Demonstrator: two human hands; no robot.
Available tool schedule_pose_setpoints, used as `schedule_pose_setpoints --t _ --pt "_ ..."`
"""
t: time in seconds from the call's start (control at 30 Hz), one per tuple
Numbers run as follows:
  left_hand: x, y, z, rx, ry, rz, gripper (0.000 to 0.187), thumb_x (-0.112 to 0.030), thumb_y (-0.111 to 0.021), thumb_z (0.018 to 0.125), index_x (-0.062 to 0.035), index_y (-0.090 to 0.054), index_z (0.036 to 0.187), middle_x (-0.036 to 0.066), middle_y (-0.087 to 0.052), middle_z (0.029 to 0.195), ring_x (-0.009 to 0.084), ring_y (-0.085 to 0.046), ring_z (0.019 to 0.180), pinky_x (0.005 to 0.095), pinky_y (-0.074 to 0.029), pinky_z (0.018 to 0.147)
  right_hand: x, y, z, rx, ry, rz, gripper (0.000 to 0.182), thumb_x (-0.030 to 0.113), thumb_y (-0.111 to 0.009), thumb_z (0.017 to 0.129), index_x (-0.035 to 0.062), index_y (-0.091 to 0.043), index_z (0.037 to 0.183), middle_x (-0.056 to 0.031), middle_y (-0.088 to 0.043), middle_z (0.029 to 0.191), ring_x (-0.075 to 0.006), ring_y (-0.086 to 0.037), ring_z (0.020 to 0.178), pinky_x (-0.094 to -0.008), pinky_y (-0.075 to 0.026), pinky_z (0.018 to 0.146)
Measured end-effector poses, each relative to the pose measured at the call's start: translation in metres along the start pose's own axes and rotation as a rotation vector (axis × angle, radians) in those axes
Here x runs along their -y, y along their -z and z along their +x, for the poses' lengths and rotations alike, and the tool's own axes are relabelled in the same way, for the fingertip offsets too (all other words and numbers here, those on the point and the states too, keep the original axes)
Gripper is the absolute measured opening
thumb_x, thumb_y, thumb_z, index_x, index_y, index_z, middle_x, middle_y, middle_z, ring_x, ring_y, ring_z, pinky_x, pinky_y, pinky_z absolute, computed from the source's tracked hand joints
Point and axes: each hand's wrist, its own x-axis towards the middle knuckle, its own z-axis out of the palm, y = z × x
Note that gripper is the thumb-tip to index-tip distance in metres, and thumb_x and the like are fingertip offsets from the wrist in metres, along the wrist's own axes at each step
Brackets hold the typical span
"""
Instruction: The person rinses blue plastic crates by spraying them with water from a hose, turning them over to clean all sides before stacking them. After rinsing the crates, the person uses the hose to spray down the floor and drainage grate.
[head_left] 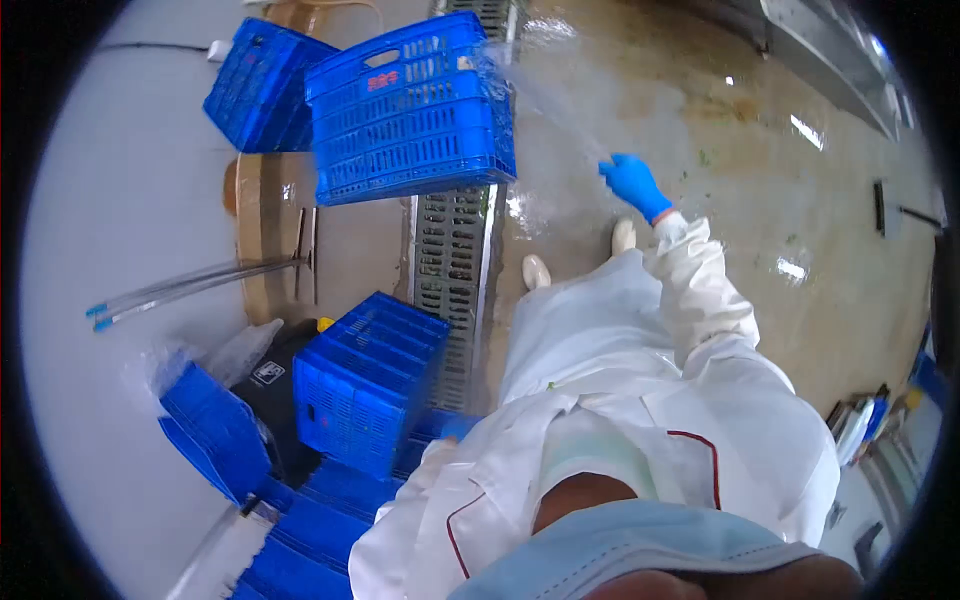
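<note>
My right hand point(636, 186), in a blue glove, is held out over the wet floor with its fingers closed. A thin streak of water point(560, 112) runs between it and a large blue plastic crate point(415, 125). What the fingers hold is too small to make out. The crate stands over the floor drain, its slotted side toward me, and water splashes at its right end. At my left side, my left hand is almost wholly hidden by the white sleeve point(425, 475); its fingers do not show. Closest to that sleeve is another blue crate point(370, 385).
A second upper crate point(262, 88) leans by the wall. Along the floor runs a grated drain point(450, 250). Metal rods point(200, 290) reach out at the left, above a black bin point(270, 385) and more blue crates point(315, 530). Metal equipment point(830, 55) stands at upper right.
</note>
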Motion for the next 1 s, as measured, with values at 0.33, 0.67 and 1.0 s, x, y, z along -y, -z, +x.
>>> schedule_pose_setpoints --t 0.33,0.67,1.0 --pt "-0.083 -0.052 -0.005 -0.350 0.242 -0.284 0.023 -0.025 -0.048 0.078 -0.0080 -0.064 0.081 0.012 -0.063 0.085 0.0302 -0.061 0.075 0.0456 -0.047 0.065 0.057 0.023 0.027 -0.048 0.453 -0.221 0.034 0.035 -0.045 0.080 0.0041 -0.059 0.083 -0.0223 -0.058 0.082 -0.0383 -0.056 0.078 -0.0471 -0.044 0.070" --pt "-0.286 -0.037 -0.024 -0.503 0.191 -0.811 0.024 -0.021 -0.047 0.076 -0.0054 -0.062 0.086 0.017 -0.060 0.089 0.0322 -0.058 0.081 0.0403 -0.044 0.074 0.031 -0.003 0.009 0.245 0.658 -0.428 0.032 0.030 -0.044 0.080 0.0029 -0.060 0.084 -0.0213 -0.059 0.086 -0.0374 -0.056 0.080 -0.0455 -0.044 0.072" --pt "-0.344 -0.110 -0.054 -0.310 0.252 -0.644 0.019 -0.019 -0.052 0.075 -0.0060 -0.063 0.085 0.014 -0.061 0.090 0.0293 -0.058 0.083 0.0392 -0.046 0.073 0.090 -0.073 -0.034 0.213 0.600 -0.399 0.021 0.017 -0.048 0.072 0.0041 -0.063 0.080 -0.0198 -0.061 0.082 -0.0366 -0.059 0.076 -0.0450 -0.047 0.065"
